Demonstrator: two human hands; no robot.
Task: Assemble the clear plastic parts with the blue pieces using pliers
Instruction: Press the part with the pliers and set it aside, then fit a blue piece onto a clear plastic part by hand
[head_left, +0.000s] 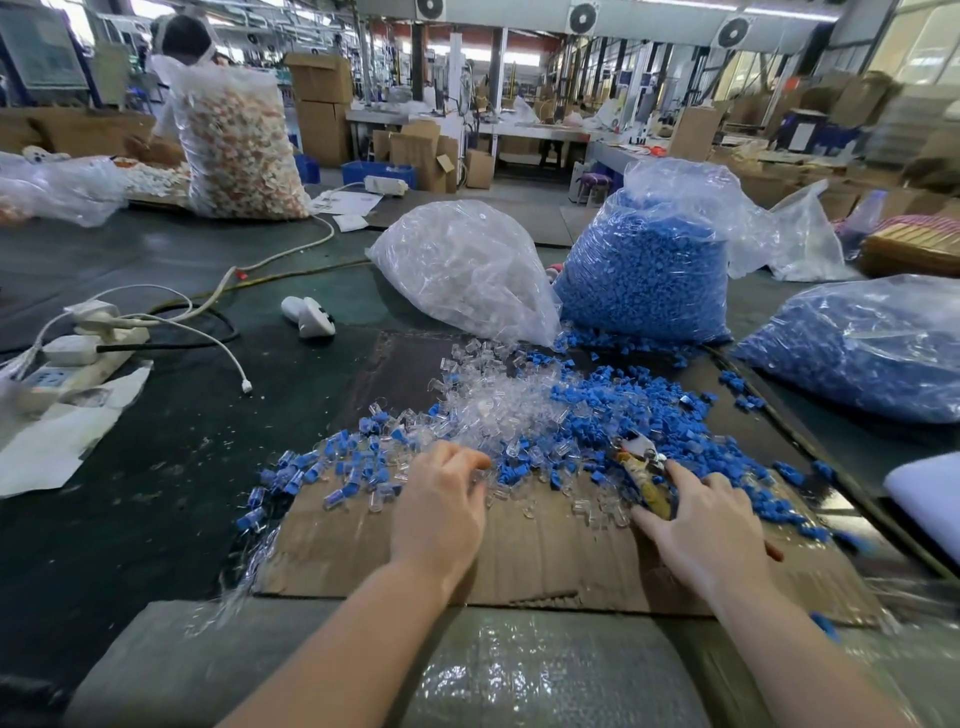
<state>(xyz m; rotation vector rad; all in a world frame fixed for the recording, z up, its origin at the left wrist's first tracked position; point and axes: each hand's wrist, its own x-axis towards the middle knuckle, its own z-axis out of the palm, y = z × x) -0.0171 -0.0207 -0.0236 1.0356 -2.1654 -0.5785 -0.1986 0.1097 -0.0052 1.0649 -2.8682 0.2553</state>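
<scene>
Clear plastic parts (498, 410) and blue pieces (623, 410) lie mixed in one loose heap on the cardboard sheet (519, 551), just ahead of both hands, spread thin so a single piece is easy to pick out. The left hand (441, 499) curls its fingertips into the near edge of the heap; whether that grip has caught a piece, I cannot tell. The right hand (711, 525) wraps the yellow-handled pliers (641, 467), nose pointing into the pile. Beyond them, the clear-parts bag (467, 270) and blue-pieces bag (649, 270) stand within reach on the surface (156, 467), likely for topping up.
</scene>
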